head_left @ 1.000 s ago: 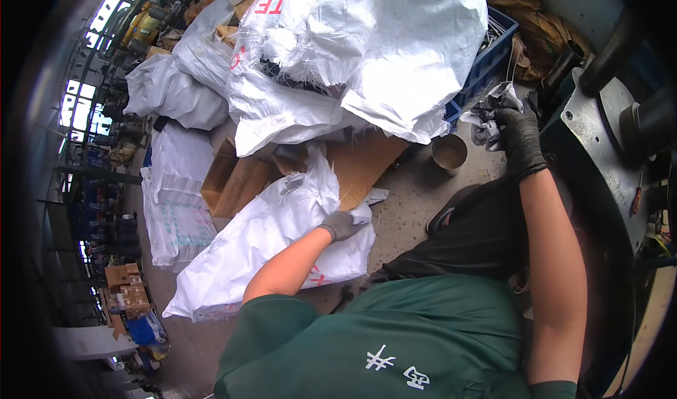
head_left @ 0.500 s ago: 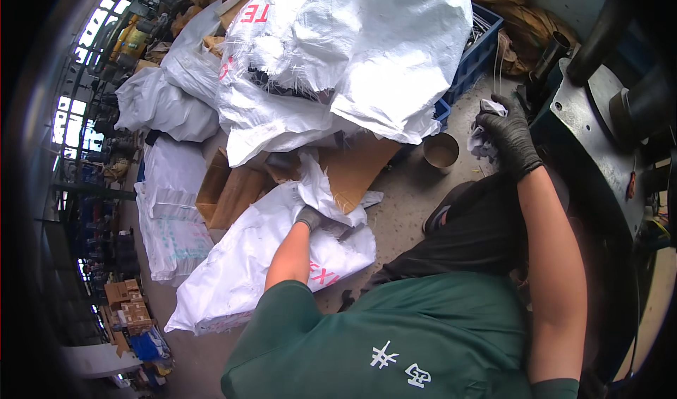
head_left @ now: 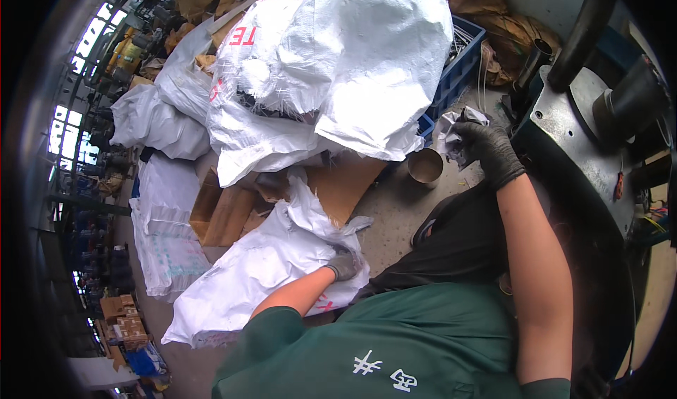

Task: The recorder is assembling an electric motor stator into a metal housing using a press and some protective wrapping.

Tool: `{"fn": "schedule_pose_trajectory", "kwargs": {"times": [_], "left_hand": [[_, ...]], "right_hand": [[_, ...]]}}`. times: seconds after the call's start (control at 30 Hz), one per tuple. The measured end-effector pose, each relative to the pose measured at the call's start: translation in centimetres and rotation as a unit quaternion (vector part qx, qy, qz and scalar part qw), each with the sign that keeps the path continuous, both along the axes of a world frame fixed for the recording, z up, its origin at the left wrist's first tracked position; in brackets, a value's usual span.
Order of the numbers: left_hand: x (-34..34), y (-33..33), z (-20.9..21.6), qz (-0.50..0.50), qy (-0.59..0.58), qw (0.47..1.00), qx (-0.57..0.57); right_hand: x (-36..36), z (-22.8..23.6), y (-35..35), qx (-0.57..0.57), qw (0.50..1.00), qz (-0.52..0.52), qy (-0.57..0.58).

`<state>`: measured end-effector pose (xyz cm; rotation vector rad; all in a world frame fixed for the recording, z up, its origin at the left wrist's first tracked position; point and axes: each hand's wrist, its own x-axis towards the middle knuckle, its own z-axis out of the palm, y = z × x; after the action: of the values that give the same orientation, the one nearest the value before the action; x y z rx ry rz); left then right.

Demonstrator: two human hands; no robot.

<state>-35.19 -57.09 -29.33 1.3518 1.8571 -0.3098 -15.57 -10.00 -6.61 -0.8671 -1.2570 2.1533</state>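
Okay, right hand (head_left: pixel 488 152), dark glove, fingers curled and pinching a crumpled scrap (head_left: pixel 447 134), whitish-grey, near the round metal can (head_left: pixel 425 166). Left hand (head_left: pixel 343 266), grey glove, rests on the white sack (head_left: pixel 261 275) toward its right end; can't tell if those fingers are spread or pinching. Sack lies on the floor (head_left: pixel 386 222), nearer the person than the cardboard box (head_left: pixel 229 219) and brown cardboard sheet (head_left: pixel 343 187). Bigger white bag (head_left: pixel 381 67) beyond them, blue crate (head_left: pixel 451 81) with thin metallic pieces beside it. Heavy metal machine (head_left: pixel 564 117) stands far right.
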Motion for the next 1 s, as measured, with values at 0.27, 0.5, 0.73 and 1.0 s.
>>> {"fn": "schedule_pose_trajectory", "kwargs": {"times": [0.27, 0.5, 0.73, 1.0], "left_hand": [[-2.3, 4.1, 8.2, 0.300, -0.105, 0.919, 0.232], [0.1, 15.5, 18.6, 0.439, -0.401, 0.694, 0.405], [3.8, 24.3, 24.1, 0.418, -0.599, 0.554, 0.399], [4.6, 27.2, 23.0, 0.376, -0.792, 0.448, 0.176]], "right_hand": [[2.2, 1.4, -0.3, -0.051, 0.998, 0.026, 0.022], [1.5, 3.4, -1.8, -0.025, 0.991, 0.131, -0.031], [1.2, 2.3, -2.3, -0.012, 0.984, 0.174, 0.026], [2.0, 2.2, -1.6, 0.058, 0.997, 0.036, -0.036]]}}
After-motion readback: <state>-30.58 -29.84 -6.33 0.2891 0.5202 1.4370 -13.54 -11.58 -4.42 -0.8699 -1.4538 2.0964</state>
